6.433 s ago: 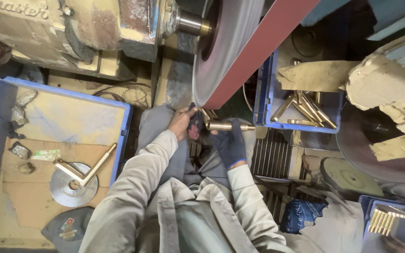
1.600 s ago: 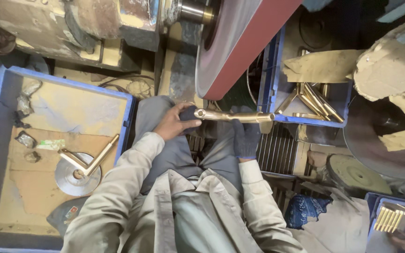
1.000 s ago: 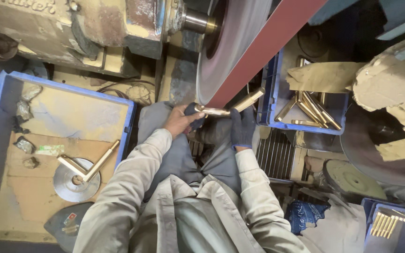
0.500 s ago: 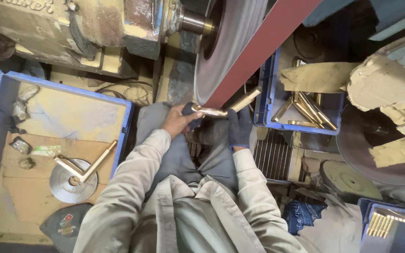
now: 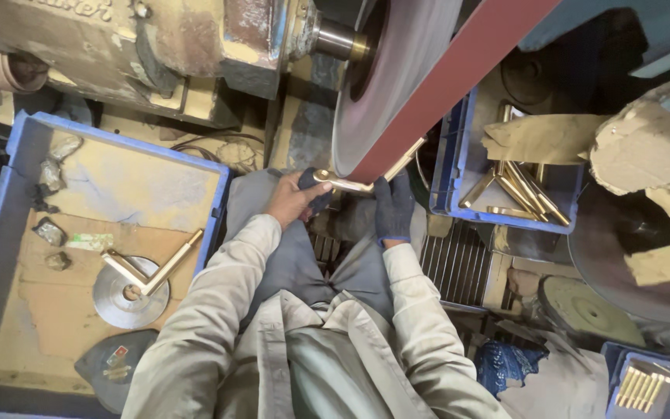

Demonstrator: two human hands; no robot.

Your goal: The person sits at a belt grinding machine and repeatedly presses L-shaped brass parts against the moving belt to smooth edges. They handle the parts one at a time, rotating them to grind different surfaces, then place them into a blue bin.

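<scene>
A bent brass rod [image 5: 350,184] is pressed up against the red sanding belt [image 5: 443,85] running over a large grey wheel [image 5: 385,77]. My left hand [image 5: 292,200], bare with a dark cloth under the thumb, grips the rod's left end. My right hand [image 5: 394,206], in a dark blue glove, holds the rod near its bend; the other leg of the rod [image 5: 406,157] angles up along the belt.
A blue crate [image 5: 9,233] on my left holds a brass angle piece [image 5: 153,268], a grey disc [image 5: 122,291] and scraps. Another blue crate [image 5: 447,167] on the right holds several brass rods [image 5: 517,190]. More brass rods [image 5: 641,386] lie at the lower right. A worn motor housing [image 5: 157,46] is above.
Earlier the rod was held flat away from the belt; since then both hands have raised it against the belt's lower edge and kept it there.
</scene>
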